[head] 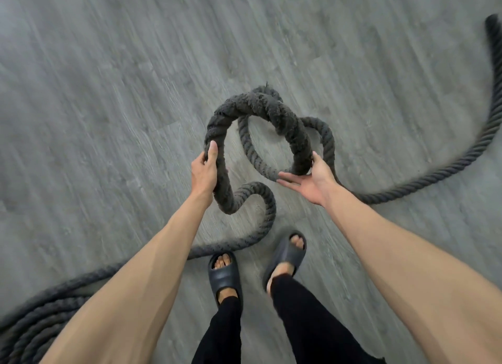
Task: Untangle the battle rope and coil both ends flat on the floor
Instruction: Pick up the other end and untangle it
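Note:
A thick dark grey battle rope (260, 108) forms a raised loop in front of me, crossing over itself at its far side. My left hand (203, 170) grips the loop's left side, thumb along the rope. On the right, my right hand (312, 180) is palm up under the loop with fingers spread, touching the rope but not closed round it. A lower turn of the rope lies on the floor inside the loop. One strand runs right along the floor and curves up to the far right edge (491, 37). Another strand bends past my feet to a coiled pile (35, 323) at bottom left.
The floor (108, 92) is grey wood-look planking. My feet in black slide sandals (224, 276) stand just behind the rope strand that passes to the left; the right foot (285, 257) is set slightly forward.

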{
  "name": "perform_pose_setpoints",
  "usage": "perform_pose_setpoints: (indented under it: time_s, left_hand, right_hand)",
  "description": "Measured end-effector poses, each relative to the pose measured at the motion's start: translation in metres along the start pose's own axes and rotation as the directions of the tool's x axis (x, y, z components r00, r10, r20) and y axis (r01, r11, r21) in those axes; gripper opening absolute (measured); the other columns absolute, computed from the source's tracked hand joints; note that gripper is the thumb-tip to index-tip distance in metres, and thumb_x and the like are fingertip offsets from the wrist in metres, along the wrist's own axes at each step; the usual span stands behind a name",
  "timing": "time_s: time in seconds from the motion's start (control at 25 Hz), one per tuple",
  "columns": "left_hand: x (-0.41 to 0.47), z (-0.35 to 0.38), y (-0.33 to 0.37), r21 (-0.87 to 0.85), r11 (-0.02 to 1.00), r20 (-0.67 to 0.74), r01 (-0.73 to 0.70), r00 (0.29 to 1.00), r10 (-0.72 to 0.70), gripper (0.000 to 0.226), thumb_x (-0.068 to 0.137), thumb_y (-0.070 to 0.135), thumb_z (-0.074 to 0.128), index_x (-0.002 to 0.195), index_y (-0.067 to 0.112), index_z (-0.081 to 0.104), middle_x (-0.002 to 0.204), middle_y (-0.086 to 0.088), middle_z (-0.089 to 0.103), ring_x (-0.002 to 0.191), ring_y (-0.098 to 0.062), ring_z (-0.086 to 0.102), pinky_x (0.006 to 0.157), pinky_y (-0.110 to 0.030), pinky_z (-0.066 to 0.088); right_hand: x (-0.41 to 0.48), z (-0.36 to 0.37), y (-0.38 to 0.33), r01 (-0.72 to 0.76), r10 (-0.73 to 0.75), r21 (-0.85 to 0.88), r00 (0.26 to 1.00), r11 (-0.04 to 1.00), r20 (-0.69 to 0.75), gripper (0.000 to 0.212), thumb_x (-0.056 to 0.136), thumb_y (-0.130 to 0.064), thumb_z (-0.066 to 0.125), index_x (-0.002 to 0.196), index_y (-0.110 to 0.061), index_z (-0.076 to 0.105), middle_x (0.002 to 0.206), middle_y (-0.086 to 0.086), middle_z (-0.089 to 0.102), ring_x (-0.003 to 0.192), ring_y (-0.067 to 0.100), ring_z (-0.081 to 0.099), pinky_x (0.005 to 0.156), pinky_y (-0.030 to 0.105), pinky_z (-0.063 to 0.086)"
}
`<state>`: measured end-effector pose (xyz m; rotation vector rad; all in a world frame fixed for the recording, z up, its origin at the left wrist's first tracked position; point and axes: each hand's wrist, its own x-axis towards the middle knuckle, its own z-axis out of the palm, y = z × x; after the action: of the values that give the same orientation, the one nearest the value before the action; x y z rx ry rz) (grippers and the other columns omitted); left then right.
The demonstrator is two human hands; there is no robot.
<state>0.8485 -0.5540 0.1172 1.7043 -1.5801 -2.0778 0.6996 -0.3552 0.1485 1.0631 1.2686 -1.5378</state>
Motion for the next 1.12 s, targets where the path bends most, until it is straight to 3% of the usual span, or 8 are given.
perform_pose_setpoints:
  time_s: [0.12,0.24,0.36,0.56,0.64,0.76,0.96,1.12]
  left_hand:
    - [0.007,0.007,0.003,0.090,0.992,0.057,0.093,0.994,-0.098,0.082,0.076,0.077,0.057,0.093,-0.003,0.067,0.073,-0.014,0.068,0.068,-0.027,0.066,0.073,-0.050,0.058]
    - [-0.003,0.021,0.015,0.233,0.969,0.207,0.084,0.969,-0.133,0.073,0.087,0.072,0.051,0.086,0.001,0.072,0.064,-0.015,0.067,0.059,-0.026,0.065,0.065,-0.039,0.055]
    - [-0.021,0.055,0.034,0.386,0.921,0.423,0.061,0.875,-0.235,0.077,0.089,0.073,0.046,0.079,0.000,0.068,0.062,-0.018,0.062,0.051,-0.024,0.058,0.055,-0.031,0.050]
    - [-0.025,0.109,0.077,0.321,0.903,0.708,0.286,0.560,-0.430,0.071,0.090,0.072,0.042,0.074,0.005,0.056,0.052,-0.012,0.043,0.046,-0.023,0.040,0.051,-0.031,0.039]
    - [-0.013,0.118,0.092,0.227,0.901,0.735,0.371,0.541,-0.408,0.069,0.092,0.070,0.041,0.074,0.006,0.055,0.049,-0.008,0.040,0.044,-0.021,0.037,0.049,-0.030,0.037]
    - [-0.001,0.120,0.103,0.209,0.901,0.779,0.381,0.492,-0.389,0.066,0.095,0.066,0.041,0.079,0.004,0.055,0.049,-0.008,0.040,0.042,-0.020,0.036,0.047,-0.029,0.036]
    - [-0.017,0.113,0.113,0.324,0.889,0.788,0.324,0.428,-0.443,0.073,0.097,0.065,0.036,0.088,-0.004,0.060,0.053,-0.013,0.047,0.045,-0.023,0.044,0.054,-0.033,0.043]
    - [-0.003,0.097,0.118,0.464,0.866,0.408,0.188,0.822,-0.397,0.070,0.096,0.068,0.028,0.125,0.014,0.063,0.109,-0.014,0.068,0.101,-0.027,0.064,0.104,-0.046,0.043]
  right_hand:
    - [0.016,0.029,-0.032,0.264,-0.247,0.026,0.928,0.964,-0.279,0.032,0.102,-0.037,0.045,0.119,-0.013,0.059,0.121,0.016,0.057,0.092,0.034,0.064,0.071,0.044,0.056]
    - [0.013,0.063,-0.086,0.568,-0.606,-0.245,0.629,0.786,-0.487,0.030,0.094,-0.034,0.057,0.117,-0.015,0.062,0.121,0.012,0.067,0.098,0.027,0.062,0.084,0.037,0.049]
    - [0.009,0.102,-0.164,0.745,-0.891,-0.509,0.441,0.431,-0.109,0.058,0.090,-0.018,0.059,0.144,-0.005,0.043,0.127,0.010,0.065,0.116,0.019,0.063,0.101,0.027,0.047]
    - [0.041,0.136,-0.229,0.492,-0.688,-0.870,0.623,-0.025,0.372,0.033,0.095,-0.014,0.057,0.125,-0.004,0.067,0.122,0.011,0.069,0.114,0.024,0.064,0.101,0.030,0.046]
    - [0.058,0.109,-0.213,0.360,-0.606,-0.933,0.744,0.010,0.281,0.032,0.095,-0.020,0.056,0.123,-0.007,0.065,0.126,0.013,0.067,0.116,0.029,0.061,0.100,0.035,0.046]
    - [0.072,0.072,-0.183,0.089,-0.152,-0.856,0.988,0.510,0.012,0.047,0.096,-0.051,0.056,0.119,-0.010,0.059,0.116,0.015,0.068,0.098,0.028,0.065,0.089,0.048,0.057]
    - [0.073,0.072,-0.152,-0.111,0.158,-0.473,0.985,0.874,0.062,0.037,0.103,-0.033,0.053,0.117,0.001,0.054,0.086,0.021,0.065,0.066,0.029,0.066,0.053,0.035,0.060]
    - [0.062,0.094,-0.136,0.086,-0.063,-0.591,0.996,0.802,0.060,0.030,0.100,-0.024,0.052,0.115,0.002,0.050,0.085,0.020,0.068,0.075,0.033,0.069,0.080,0.051,0.060]
